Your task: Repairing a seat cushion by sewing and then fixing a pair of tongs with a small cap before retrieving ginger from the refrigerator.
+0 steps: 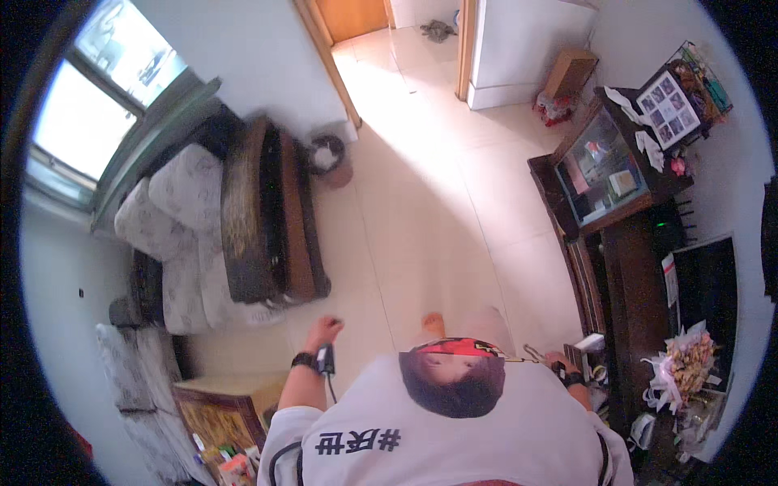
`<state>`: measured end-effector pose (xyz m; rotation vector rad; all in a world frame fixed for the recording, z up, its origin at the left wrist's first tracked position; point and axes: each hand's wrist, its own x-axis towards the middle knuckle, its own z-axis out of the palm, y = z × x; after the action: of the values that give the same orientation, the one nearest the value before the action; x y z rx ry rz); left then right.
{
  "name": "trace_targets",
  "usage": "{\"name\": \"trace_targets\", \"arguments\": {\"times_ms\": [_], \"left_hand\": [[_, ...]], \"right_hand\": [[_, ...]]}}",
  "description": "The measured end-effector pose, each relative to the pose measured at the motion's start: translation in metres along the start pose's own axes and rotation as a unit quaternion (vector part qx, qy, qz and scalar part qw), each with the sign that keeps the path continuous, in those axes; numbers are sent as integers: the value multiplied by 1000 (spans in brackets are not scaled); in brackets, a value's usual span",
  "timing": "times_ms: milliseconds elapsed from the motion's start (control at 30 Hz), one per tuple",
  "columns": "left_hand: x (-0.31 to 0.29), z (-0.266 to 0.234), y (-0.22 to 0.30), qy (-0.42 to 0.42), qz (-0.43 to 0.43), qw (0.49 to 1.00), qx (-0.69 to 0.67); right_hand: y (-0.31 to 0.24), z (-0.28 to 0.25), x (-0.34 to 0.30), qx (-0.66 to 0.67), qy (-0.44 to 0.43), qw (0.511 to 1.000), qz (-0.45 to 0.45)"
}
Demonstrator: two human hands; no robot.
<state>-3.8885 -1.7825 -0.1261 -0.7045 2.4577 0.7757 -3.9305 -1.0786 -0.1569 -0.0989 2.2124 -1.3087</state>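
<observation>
My left hand [326,330] hangs over the floor near the end of the dark wooden sofa, its fingers curled in with nothing seen between them. A dark band with a small black box [325,357] and a cable sits at that wrist. On the other side, my right hand [556,359] is low beside the dark cabinet, with a band at its wrist too. A thin, pale looped thing [533,353] sticks out from its closed fingers; its kind is too small to make out. The front of my printed white shirt [365,397] hides part of the view below.
A wooden sofa [271,219] with pale cushions stands left, beside a bin [327,154]. Tiled floor [421,211] runs to a doorway [397,49]. On the right are a glass-fronted cabinet [600,174], a bouquet [685,364] and a cardboard box [569,73]. A wooden table [219,397] stands lower left.
</observation>
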Motion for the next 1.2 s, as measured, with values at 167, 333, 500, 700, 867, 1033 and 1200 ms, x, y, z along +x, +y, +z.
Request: {"name": "trace_targets", "arguments": {"times_ms": [167, 333, 500, 700, 867, 1033, 1200], "left_hand": [[137, -121, 236, 112, 259, 959, 4], [280, -136, 241, 77, 170, 978, 95], [315, -101, 108, -147, -4, 988, 45], [377, -154, 108, -106, -201, 967, -116], [545, -211, 166, -69, -150, 972, -168], [742, -362, 322, 12, 22, 971, -237], [869, -456, 419, 30, -18, 901, -433]], "right_hand": [[-15, -49, 78, -87, -22, 926, 366], [-56, -96, 271, -34, -14, 919, 393], [-134, -167, 522, 5, -9, 948, 317], [-392, -189, 826, -372, 170, 911, -45], [-422, -166, 964, -230, -11, 962, 151], [-452, -170, 1062, -378, -142, 893, 197], [-375, 3, 1387, -508, -50, 846, -156]]}}
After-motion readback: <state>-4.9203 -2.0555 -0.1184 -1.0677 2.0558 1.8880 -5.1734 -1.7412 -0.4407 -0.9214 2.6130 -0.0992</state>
